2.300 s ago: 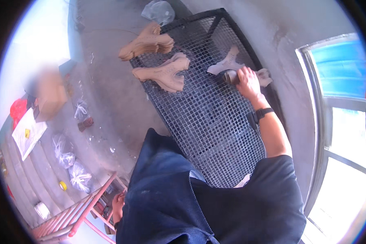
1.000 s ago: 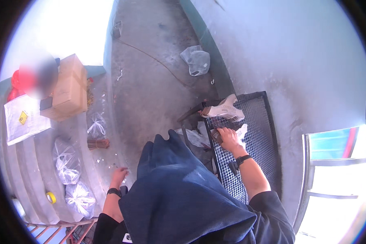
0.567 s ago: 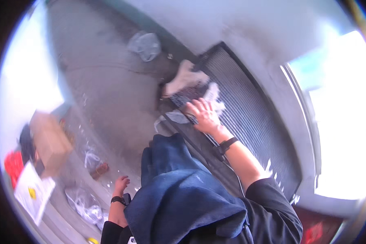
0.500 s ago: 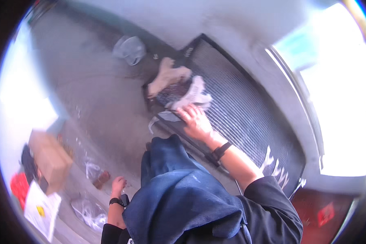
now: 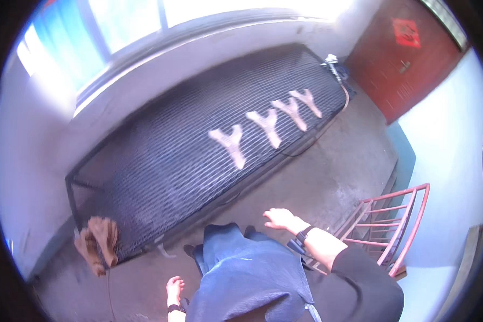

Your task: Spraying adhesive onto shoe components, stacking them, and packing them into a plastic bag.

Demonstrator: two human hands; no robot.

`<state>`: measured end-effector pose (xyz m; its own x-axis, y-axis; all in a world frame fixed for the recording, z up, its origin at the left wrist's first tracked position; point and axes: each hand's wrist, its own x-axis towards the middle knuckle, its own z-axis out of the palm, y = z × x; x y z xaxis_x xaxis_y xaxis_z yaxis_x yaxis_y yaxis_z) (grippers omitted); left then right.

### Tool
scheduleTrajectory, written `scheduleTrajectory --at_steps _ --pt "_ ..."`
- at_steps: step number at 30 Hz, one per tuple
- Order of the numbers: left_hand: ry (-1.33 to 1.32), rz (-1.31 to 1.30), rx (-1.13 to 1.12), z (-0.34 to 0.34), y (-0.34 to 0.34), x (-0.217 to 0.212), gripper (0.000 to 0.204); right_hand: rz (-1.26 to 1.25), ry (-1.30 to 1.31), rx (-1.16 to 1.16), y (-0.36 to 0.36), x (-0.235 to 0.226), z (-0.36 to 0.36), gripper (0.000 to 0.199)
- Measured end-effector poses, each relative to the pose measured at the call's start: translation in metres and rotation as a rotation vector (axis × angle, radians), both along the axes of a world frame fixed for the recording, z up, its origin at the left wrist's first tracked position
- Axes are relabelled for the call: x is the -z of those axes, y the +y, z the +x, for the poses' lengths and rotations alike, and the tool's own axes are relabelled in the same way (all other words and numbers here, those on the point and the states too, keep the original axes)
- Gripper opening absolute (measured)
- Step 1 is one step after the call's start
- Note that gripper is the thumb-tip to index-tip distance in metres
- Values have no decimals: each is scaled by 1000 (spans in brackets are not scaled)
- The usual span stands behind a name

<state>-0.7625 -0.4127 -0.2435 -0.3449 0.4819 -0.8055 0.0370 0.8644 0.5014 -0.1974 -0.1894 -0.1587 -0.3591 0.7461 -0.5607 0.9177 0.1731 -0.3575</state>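
My right hand point(image 5: 279, 218) hangs over the floor in front of a long dark mesh-topped bench point(image 5: 166, 161). It holds nothing, and its fingers are loosely bent. Low in the view, my left hand point(image 5: 175, 290) is beside the blue apron point(image 5: 252, 263), also empty with slightly curled fingers. Several pale Y-shaped pieces point(image 5: 231, 146) lie in a row on the bench's right half, apart from both hands. At the near left corner of the bench rests a bunch of brown forked pieces point(image 5: 97, 242); I cannot make out their material.
A red-pink metal rack point(image 5: 402, 231) stands to the right near my right arm. Beyond the bench's far right end is a reddish-brown door point(image 5: 405, 64). A hose with a metal fitting point(image 5: 333, 65) lies at that end. A thin cable point(image 5: 300, 153) hangs along the front edge.
The view has swung to the right. My right hand, earlier on white pieces at the bench corner, is now away from the bench and empty. My left hand stays low at my side.
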Motion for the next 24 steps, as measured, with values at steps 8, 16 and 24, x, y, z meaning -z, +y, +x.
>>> scheduleTrajectory --at_steps 8,16,24 --pt "-137 158 776 188 240 -56 40 -88 80 627 -19 -30 176 55" --pt "-222 -141 1103 303 364 -43 50 -19 147 809 42 -37 264 51" --pt "-306 -264 884 341 372 15 45 470 81 469 197 -97 357 45"
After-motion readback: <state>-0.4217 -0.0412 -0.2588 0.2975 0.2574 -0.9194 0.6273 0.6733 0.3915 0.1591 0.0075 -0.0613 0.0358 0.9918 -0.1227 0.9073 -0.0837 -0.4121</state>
